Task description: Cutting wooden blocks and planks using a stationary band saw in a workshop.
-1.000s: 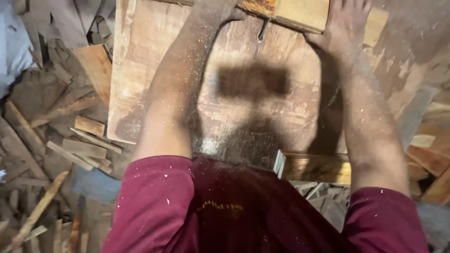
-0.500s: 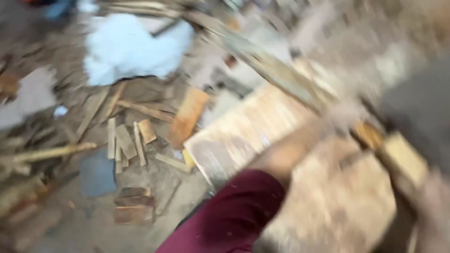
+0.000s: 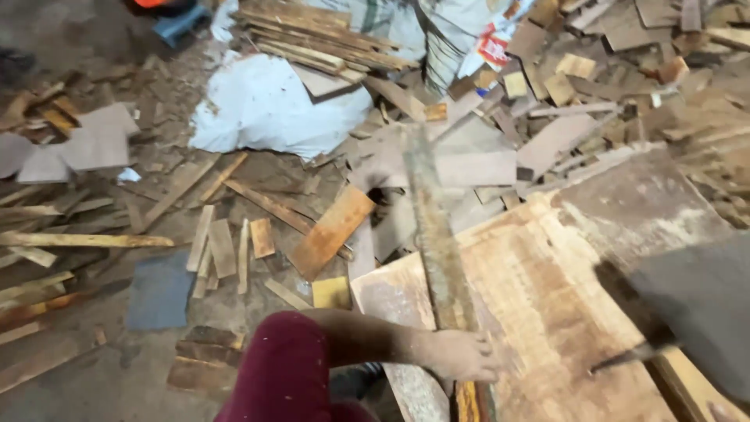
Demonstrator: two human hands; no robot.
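My left hand [image 3: 461, 355] reaches out from a maroon sleeve [image 3: 285, 367] and is closed around a long, narrow, dusty wooden strip [image 3: 430, 227]. The strip runs from the scrap pile at upper centre down over the near corner of a wide, pale wooden board [image 3: 547, 312]. My hand grips it near its lower end, at the board's left edge. Sawdust covers the hand and forearm. My right hand is out of view.
A dark grey slab [image 3: 695, 312] lies on the board's right side. Offcuts and planks litter the floor, among them an orange-brown plank [image 3: 332, 230] and a blue-grey square [image 3: 160, 289]. A white sack [image 3: 266, 101] and stacked slats [image 3: 328, 39] lie beyond.
The view swung left from the board below me to the littered floor. Both hands were pressed on the board's far edge; now only my left hand shows, holding the strip.
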